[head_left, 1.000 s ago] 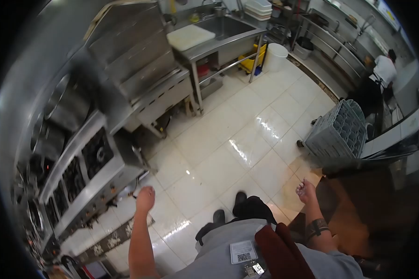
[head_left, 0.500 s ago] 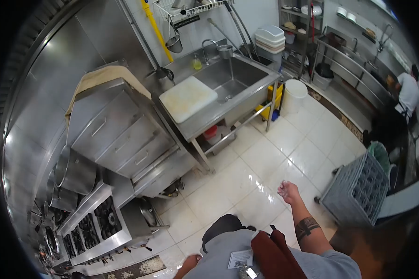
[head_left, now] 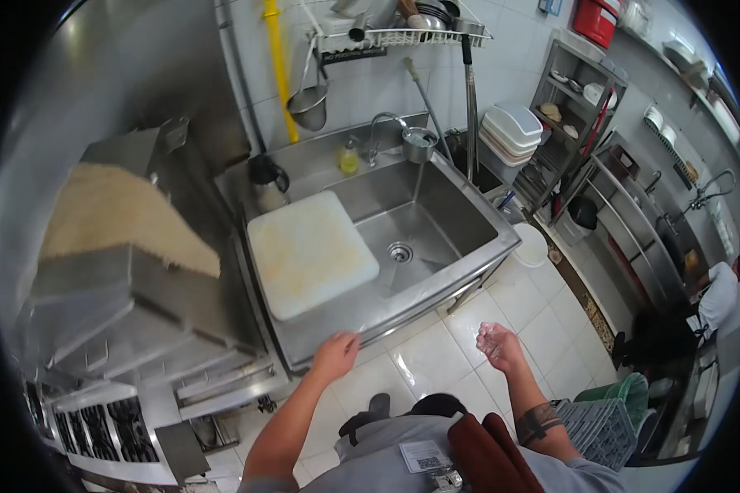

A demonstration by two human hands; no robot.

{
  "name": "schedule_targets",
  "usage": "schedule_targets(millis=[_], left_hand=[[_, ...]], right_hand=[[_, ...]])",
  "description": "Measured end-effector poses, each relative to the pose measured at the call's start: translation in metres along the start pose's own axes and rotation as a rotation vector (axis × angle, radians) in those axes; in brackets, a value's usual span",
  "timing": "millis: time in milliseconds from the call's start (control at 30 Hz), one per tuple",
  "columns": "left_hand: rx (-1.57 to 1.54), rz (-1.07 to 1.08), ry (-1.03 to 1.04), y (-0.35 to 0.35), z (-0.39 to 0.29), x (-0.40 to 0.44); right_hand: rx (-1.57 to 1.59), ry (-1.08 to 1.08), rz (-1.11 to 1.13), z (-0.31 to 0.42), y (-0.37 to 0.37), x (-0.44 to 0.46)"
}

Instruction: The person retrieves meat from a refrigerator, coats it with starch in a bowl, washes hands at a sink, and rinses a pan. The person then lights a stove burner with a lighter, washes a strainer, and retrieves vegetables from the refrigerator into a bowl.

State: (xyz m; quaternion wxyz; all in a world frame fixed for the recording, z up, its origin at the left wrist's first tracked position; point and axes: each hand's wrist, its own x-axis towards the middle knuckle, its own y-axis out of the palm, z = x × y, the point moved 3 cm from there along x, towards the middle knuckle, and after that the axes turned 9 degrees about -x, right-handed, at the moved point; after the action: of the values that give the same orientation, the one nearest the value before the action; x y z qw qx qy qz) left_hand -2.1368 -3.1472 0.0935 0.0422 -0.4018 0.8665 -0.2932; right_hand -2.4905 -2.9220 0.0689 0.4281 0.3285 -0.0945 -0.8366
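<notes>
My left hand [head_left: 337,355] is just in front of the sink counter's front edge, fingers loosely bent and nothing visible in them. Farther right, over the tiled floor, I have my right hand [head_left: 499,345] raised with its fingers curled in. Whitish matter shows on those fingers; what it is, or whether anything lies inside, I cannot make out. Before me stands a steel sink [head_left: 460,205]. A white cutting board [head_left: 311,255] lies on its left side. Water runs from a faucet [head_left: 386,119] through a metal pot [head_left: 419,146] at the basin's back corner.
A soap bottle [head_left: 349,158] and a dark-topped jug [head_left: 268,182] stand behind the board. A strainer [head_left: 307,107] hangs from the wall rack [head_left: 386,38]. Right are a white bucket [head_left: 528,245], a grey crate [head_left: 596,431] and another person [head_left: 719,300]. Steel drawers and a stove [head_left: 111,431] stand left.
My view has moved closer to the sink. My left hand has risen from low by my body to the counter's front edge. The right hand stays curled, now nearer the sink.
</notes>
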Motion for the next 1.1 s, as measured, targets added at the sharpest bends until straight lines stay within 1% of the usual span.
schedule_targets(millis=[33, 100, 167, 200, 267, 300, 400, 433, 467, 500, 533, 567, 600, 633, 667, 733, 767, 833, 867, 900, 967, 1000, 1033, 1067, 1100], left_hand=[[0.027, 0.041, 0.075, 0.008, -0.006, 0.058], [0.042, 0.052, 0.098, 0.028, -0.025, 0.164], [-0.042, 0.128, 0.022, 0.055, -0.024, 0.257], [-0.035, 0.128, 0.015, 0.074, -0.016, 0.296], [-0.203, 0.029, 0.043, 0.103, 0.003, 0.365], [-0.182, 0.017, 0.033, 0.116, 0.017, 0.398], [-0.193, 0.037, -0.148, 0.143, 0.070, 0.493], [-0.173, 0.023, -0.153, 0.142, 0.089, 0.535], [-0.160, -0.050, -0.167, 0.143, 0.122, 0.579], [-0.149, -0.120, -0.183, 0.136, 0.127, 0.613], [-0.129, -0.259, -0.215, 0.126, 0.134, 0.651], [-0.123, -0.262, -0.231, 0.113, 0.123, 0.681], [-0.378, -0.342, -0.363, 0.100, 0.115, 0.703], [-0.636, -0.422, -0.495, 0.097, 0.119, 0.714], [-0.639, -0.424, -0.518, 0.103, 0.134, 0.720], [0.287, -0.205, -0.338, 0.116, 0.157, 0.730], [0.277, -0.199, -0.369, 0.121, 0.166, 0.720], [0.650, 0.082, -0.080, 0.135, 0.164, 0.693], [0.462, 0.042, -0.118, 0.132, 0.160, 0.690], [0.458, 0.041, -0.138, 0.140, 0.157, 0.686], [0.062, -0.119, -0.404, 0.165, 0.151, 0.672], [0.171, -0.018, -0.303, 0.193, 0.147, 0.659], [0.280, 0.080, -0.202, 0.213, 0.146, 0.652], [0.285, 0.059, -0.222, 0.209, 0.146, 0.655], [0.222, 0.019, -0.261, 0.201, 0.138, 0.657]], right_hand=[[-0.002, -0.055, 0.033, 0.026, 0.008, 0.014], [0.019, -0.071, 0.064, 0.061, 0.009, 0.053], [0.003, -0.098, 0.082, 0.091, 0.012, 0.099], [0.008, -0.091, 0.087, 0.103, 0.012, 0.128], [0.156, -0.054, 0.237, 0.122, 0.019, 0.188], [0.209, -0.057, 0.348, 0.130, 0.021, 0.224], [0.252, 0.099, 0.332, 0.147, 0.029, 0.322], [0.207, 0.143, 0.310, 0.148, 0.030, 0.353], [0.210, 0.196, 0.342, 0.149, 0.032, 0.384], [0.212, 0.251, 0.369, 0.154, 0.036, 0.411], [0.200, 0.290, 0.419, 0.157, 0.039, 0.435], [0.204, 0.307, 0.422, 0.163, 0.045, 0.457], [0.177, 0.332, 0.443, 0.169, 0.053, 0.476], [0.150, 0.359, 0.460, 0.174, 0.058, 0.492], [0.149, 0.338, 0.537, 0.175, 0.062, 0.511], [0.174, 0.382, 0.505, 0.188, 0.080, 0.542], [0.200, 0.411, 0.479, 0.193, 0.090, 0.553], [0.228, 0.439, 0.477, 0.202, 0.114, 0.576], [0.265, 0.425, 0.489, 0.204, 0.124, 0.586], [0.260, 0.446, 0.489, 0.198, 0.129, 0.600], [0.295, 0.434, 0.572, 0.171, 0.144, 0.637], [0.253, 0.427, 0.598, 0.145, 0.147, 0.657], [0.241, 0.448, 0.618, 0.145, 0.160, 0.655], [0.348, 0.437, 0.515, 0.151, 0.173, 0.647], [0.452, 0.425, 0.404, 0.150, 0.179, 0.644]])
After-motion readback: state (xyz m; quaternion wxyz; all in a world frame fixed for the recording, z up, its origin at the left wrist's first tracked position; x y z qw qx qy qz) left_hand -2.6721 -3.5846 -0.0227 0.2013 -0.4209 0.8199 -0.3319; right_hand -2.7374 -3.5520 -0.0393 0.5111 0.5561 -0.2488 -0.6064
